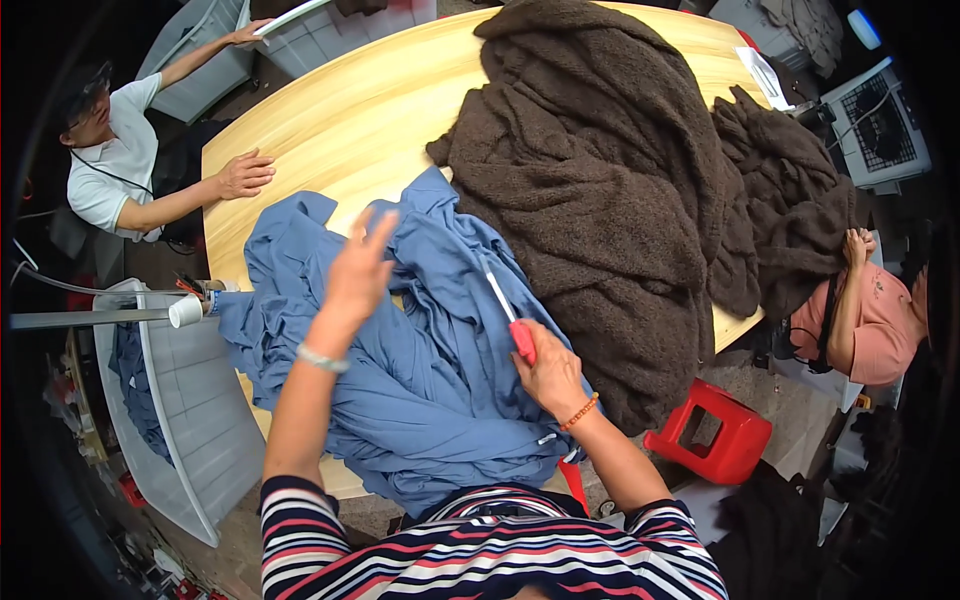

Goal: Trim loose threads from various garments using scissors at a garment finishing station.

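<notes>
In my right hand [552,372] is a tool with a red handle [522,342] and a thin, pale metal blade [498,294]; my fingers are closed round the handle. The blade points up and away over a heap of blue cloth [420,400], which lies crumpled along the near side of the table. My left hand [358,275] is raised over the cloth's left part with its fingers spread, slightly blurred, and nothing shows in it. Beside the blue cloth, to the right, is a large pile of dark brown knitted fabric [600,190].
The wooden table [370,90] is under both fabrics. At the left, a person rests a hand [246,175] on it; at the right, another person's hands [857,246] touch the brown fabric. A white bin [190,410] stands left, a red stool [715,432] right.
</notes>
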A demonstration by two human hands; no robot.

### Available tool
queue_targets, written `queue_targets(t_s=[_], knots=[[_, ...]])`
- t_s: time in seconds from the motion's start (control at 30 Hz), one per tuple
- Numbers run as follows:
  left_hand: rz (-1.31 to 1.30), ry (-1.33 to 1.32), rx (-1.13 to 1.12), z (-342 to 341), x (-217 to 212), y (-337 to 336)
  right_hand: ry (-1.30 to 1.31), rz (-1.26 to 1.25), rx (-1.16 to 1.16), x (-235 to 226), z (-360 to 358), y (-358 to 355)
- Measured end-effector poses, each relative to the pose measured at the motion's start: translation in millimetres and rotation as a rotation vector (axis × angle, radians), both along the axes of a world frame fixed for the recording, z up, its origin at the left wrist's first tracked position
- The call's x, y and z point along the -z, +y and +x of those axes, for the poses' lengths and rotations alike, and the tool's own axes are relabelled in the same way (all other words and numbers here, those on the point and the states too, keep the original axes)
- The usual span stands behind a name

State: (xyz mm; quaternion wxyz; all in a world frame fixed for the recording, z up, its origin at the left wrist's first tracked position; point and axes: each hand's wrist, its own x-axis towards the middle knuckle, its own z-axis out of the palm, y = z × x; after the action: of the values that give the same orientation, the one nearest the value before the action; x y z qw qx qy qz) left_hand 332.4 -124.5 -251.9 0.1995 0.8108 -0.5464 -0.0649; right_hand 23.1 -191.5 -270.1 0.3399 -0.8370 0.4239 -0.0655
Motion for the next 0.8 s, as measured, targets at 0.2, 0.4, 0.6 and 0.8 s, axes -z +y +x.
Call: queue_targets(t_s=[0.2,0.4,0.6,0.8], knots=[[-0.001,0.037,0.295,1.3,30.4,-7.5,-0.069,0.106,-0.163,-22.6,-5.2,20.6],[0.259,-0.035,0.127,13.6,19.1,91.3,-0.067,0.212,-0.412,-42.0,-1.5,51.8],[0.264,0.319,-0.278,7.4,20.1,88.5,-0.070,0.220,-0.623,-33.0,5.8,75.2],[0.192,0.100,-0.305,-5.2,54.6,59.0,-0.055,0.243,-0.634,-51.4,5.5,67.1]])
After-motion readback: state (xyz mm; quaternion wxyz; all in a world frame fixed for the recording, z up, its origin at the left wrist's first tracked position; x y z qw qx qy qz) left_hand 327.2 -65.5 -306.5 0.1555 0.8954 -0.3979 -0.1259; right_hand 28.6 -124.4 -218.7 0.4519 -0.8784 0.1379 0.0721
